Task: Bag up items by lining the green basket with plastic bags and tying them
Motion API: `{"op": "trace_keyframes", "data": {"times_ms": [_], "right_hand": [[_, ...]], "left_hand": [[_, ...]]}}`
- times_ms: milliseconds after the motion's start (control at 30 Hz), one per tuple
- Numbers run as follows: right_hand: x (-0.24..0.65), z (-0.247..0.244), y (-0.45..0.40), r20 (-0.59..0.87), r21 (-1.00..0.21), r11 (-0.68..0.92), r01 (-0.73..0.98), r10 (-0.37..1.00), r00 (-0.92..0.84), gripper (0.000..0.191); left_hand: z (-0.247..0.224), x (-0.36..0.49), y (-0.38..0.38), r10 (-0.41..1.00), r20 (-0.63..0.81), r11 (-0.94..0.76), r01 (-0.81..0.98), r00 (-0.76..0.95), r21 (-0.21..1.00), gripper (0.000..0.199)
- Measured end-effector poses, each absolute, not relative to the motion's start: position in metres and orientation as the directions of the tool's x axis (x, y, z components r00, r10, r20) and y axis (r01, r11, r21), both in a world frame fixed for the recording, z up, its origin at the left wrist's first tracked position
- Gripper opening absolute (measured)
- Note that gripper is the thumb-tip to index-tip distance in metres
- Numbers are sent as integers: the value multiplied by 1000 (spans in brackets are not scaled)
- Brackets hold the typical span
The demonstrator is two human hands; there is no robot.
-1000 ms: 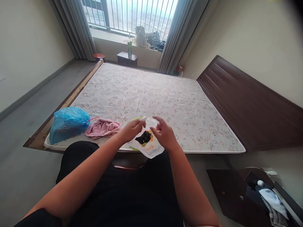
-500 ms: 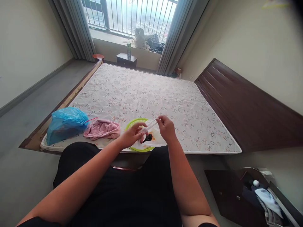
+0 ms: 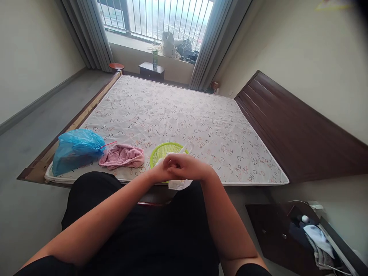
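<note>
Near six o'clock of the mattress (image 3: pixel 172 111), the left hand (image 3: pixel 159 172) and right hand (image 3: pixel 186 167) join, fingers closed on a white plastic bag (image 3: pixel 179 184); a green plastic basket (image 3: pixel 164 148) sits just behind, at twelve o'clock.

Mattress (image 3: pixel 172 115): matt quilted cloth, lightly rumpled, printed letters. At its left, bag (image 3: pixel 76 151): thin glossy blue plastic, creased. Beside that, towel (image 3: pixel 122 156): rough pink terry cloth. Near the mattress's front edge, basket (image 3: pixel 165 153): smooth green plastic, slight sheen. By it, film (image 3: pixel 179 184): thin whitish plastic, crinkled. Along the mattress's left side, frame (image 3: pixel 94 103): pale bare wood. Right of the mattress, panel (image 3: pixel 287 130): smooth dark brown wood, satin.
</note>
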State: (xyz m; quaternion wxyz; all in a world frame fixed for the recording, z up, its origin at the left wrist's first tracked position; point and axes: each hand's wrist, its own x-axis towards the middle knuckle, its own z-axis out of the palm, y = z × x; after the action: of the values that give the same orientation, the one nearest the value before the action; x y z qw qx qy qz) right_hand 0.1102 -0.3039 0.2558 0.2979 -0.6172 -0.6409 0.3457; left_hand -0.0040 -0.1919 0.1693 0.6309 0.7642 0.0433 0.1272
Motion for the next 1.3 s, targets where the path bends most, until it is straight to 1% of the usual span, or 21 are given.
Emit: {"op": "trace_keyframes", "data": {"times_ms": [100, 133, 167, 233, 300, 367, 467, 567, 633, 700, 767, 800, 833, 867, 933, 1000, 1100, 1133, 1200, 1267, 1300], "right_hand": [[109, 250, -288, 133, -793, -21, 608, 969, 208, 14], [111, 245, -284, 194, -777, -28, 629, 940, 281, 11], [113, 241, -280, 243, -763, -21, 647, 917, 317, 10], [120, 232, -278, 294, -766, 36, 642, 907, 301, 12], [131, 226, -283, 299, -792, 85, 605, 917, 264, 20], [142, 221, -293, 269, -794, 70, 604, 931, 247, 29], [158, 214, -308, 172, -758, -49, 650, 947, 271, 32], [168, 204, -317, 73, -736, -181, 652, 937, 342, 27], [169, 198, -320, 54, -745, -204, 635, 930, 363, 26], [168, 192, -320, 56, -774, -173, 609, 940, 337, 35], [166, 186, -318, 13, -823, -146, 549, 961, 275, 46], [164, 184, -316, -22, -854, -147, 499, 969, 247, 45], [163, 181, -313, -46, -888, -151, 435, 969, 243, 39], [162, 179, -311, -44, -921, -146, 362, 961, 273, 31], [159, 176, -305, 22, -974, -77, 213, 904, 427, 23], [153, 175, -302, 82, -994, 26, 106, 816, 573, 22], [135, 174, -301, 97, -994, 104, 28, 753, 650, 23], [127, 173, -302, 102, -993, 113, 26, 740, 665, 23], [111, 170, -305, 127, -991, 118, 59, 722, 680, 27], [99, 163, -309, 177, -981, 85, 172, 753, 634, 31], [95, 159, -311, 213, -961, 63, 268, 787, 580, 29]], "left_hand": [[163, -1, -202, 163, 66, -67, -55, 985, 996, 31], [160, 1, -205, 184, 37, -27, -32, 982, 999, 32], [156, 1, -206, 213, 2, 4, -3, 977, 1000, 33], [151, 2, -206, 269, -60, 48, 49, 961, 998, 40], [148, 1, -201, 302, -94, 105, 65, 949, 992, 46], [147, -2, -194, 311, -105, 177, 51, 945, 983, 47], [150, -6, -183, 317, -119, 272, 30, 941, 962, 50], [152, -9, -177, 315, -142, 326, 33, 938, 945, 49], [152, -11, -176, 309, -167, 334, 58, 936, 941, 48], [151, -15, -175, 294, -183, 323, 83, 938, 943, 45], [150, -18, -173, 253, -164, 281, 90, 953, 956, 43], [150, -20, -172, 224, -143, 250, 85, 964, 965, 41], [150, -21, -171, 198, -121, 218, 77, 973, 973, 40], [150, -21, -171, 178, -105, 191, 70, 978, 979, 38], [149, -21, -171, 198, -95, 178, 59, 976, 982, 34], [147, -19, -173, 319, -110, 249, 28, 941, 968, 35], [142, -15, -177, 507, -184, 416, -52, 842, 908, 40], [141, -14, -177, 531, -221, 465, -63, 818, 883, 41], [138, -14, -178, 522, -293, 546, -50, 801, 836, 41], [138, -16, -176, 479, -349, 606, -16, 806, 796, 41], [138, -16, -175, 461, -365, 619, 2, 809, 786, 41]]}}
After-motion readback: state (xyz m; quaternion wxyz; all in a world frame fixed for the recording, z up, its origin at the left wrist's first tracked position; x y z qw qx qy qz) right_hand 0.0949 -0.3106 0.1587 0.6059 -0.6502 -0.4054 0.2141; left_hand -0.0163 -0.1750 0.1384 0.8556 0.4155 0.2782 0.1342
